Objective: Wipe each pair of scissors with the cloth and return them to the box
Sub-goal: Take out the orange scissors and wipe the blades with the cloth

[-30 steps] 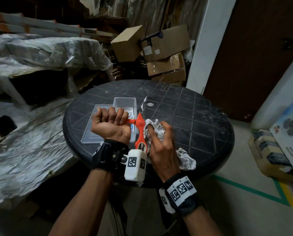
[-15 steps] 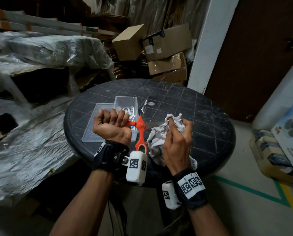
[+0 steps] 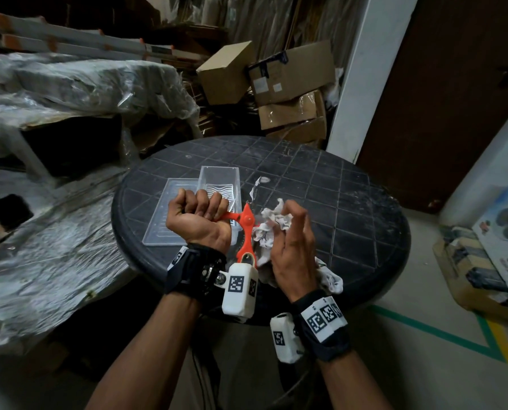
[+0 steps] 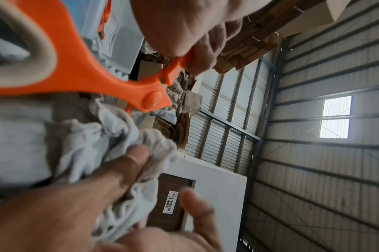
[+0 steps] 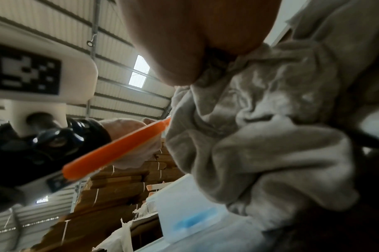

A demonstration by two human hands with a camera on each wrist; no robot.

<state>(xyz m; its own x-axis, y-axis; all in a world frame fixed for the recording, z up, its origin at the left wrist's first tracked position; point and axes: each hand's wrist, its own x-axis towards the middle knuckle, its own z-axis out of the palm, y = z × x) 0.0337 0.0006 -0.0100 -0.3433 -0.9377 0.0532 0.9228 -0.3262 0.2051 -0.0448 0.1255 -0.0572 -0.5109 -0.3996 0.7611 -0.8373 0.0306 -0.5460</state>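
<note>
Above the round black table [image 3: 350, 202], left hand [image 3: 199, 220] fists orange scissors [image 3: 246, 229]; right hand [image 3: 291, 247] pinches the crumpled cloth [image 3: 272, 229] (clear box [image 3: 220, 176] and cartons [image 3: 291, 84] behind).

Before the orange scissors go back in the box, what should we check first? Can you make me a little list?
1. Scissors held firmly: ok. The left hand grips one handle of the orange scissors.
2. Cloth in hand: ok. The right hand holds the white cloth, bunched up.
3. Cloth on the blade: ok. It sits against the scissors beside the pivot; the blade it wraps is hidden.
4. Scissors wiped clean: cannot tell. The blades do not show clearly.
5. Box ready: ok. The clear box stands open on the table, its lid beside it.
6. Blades closed for putting away: not ok. The handles are spread apart.
</note>
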